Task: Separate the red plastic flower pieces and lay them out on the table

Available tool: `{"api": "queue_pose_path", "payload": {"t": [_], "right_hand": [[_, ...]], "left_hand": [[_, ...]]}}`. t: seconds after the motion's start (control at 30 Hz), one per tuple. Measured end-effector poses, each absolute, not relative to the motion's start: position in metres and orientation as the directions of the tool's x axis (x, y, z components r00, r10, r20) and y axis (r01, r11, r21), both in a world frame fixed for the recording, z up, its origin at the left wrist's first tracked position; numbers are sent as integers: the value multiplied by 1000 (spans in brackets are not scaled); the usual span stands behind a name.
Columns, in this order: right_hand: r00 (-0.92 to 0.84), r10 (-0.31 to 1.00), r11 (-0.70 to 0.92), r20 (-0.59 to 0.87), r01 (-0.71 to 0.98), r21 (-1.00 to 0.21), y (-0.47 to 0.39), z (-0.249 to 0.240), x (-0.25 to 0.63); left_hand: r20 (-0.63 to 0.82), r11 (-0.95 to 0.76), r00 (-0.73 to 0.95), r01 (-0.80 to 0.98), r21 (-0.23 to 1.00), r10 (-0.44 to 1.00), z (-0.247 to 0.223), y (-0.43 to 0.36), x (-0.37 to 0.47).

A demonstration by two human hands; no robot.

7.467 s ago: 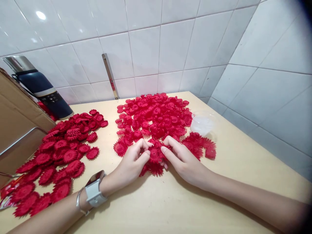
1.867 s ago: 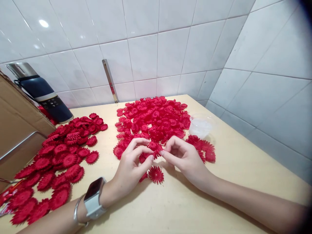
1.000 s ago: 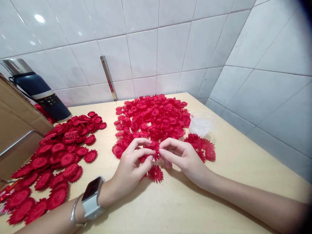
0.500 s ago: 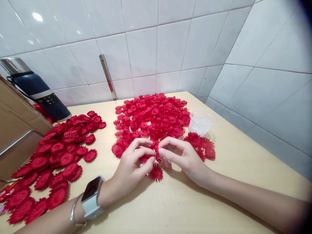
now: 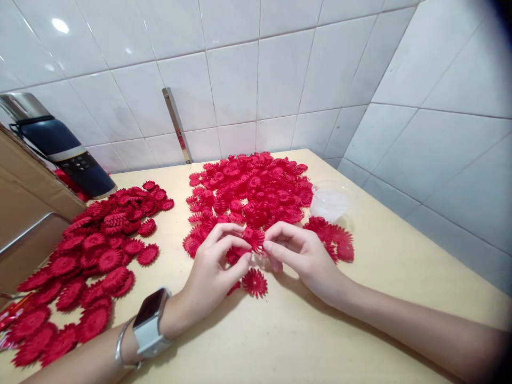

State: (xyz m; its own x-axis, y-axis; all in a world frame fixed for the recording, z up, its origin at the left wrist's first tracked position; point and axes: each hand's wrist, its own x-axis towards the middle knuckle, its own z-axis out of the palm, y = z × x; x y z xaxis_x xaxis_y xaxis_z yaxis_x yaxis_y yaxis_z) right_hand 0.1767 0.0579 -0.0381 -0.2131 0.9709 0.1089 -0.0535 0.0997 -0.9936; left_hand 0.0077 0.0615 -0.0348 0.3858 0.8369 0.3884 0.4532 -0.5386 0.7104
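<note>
Between my two hands is a red fringed paper flower [image 5: 254, 239], round with a cut, petal-like edge. My right hand [image 5: 306, 256] pinches its right edge between thumb and fingers. From the other side, my left hand [image 5: 219, 257] has its thumb and fingertips curled in at the flower's left edge, wearing a watch [image 5: 151, 314] and a bangle on the wrist. Just below the hands a single red flower [image 5: 255, 282] lies flat on the table. Behind the hands spreads a big heap of similar red flowers [image 5: 256, 186], partly covered by my fingers.
A second pile of red flowers [image 5: 96, 248] covers the table's left side, beside a cardboard box [image 5: 32, 197] and a dark blue flask [image 5: 64, 146]. Right of the heap stands a clear plastic bowl [image 5: 330, 202], with more red flowers [image 5: 332, 237] in front. Tiled walls [image 5: 236, 80] bound the table [image 5: 320, 341].
My fingertips have drawn slightly apart, and the flower between them has turned to show more of its face. The piles, bowl and flask have stayed put.
</note>
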Motion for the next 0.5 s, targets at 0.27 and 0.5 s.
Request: {"api": "queue_pose_path", "payload": {"t": [0.27,0.5], "right_hand": [[-196,975,100,109,-57,-993,57,-36,177],[-199,979,44,48,-24,-999,58,-39,175]], "left_hand": [[380,-522,368,465,715,848,-36,63,8],[327,-514,438,426,744,837,-33,60,8]]}}
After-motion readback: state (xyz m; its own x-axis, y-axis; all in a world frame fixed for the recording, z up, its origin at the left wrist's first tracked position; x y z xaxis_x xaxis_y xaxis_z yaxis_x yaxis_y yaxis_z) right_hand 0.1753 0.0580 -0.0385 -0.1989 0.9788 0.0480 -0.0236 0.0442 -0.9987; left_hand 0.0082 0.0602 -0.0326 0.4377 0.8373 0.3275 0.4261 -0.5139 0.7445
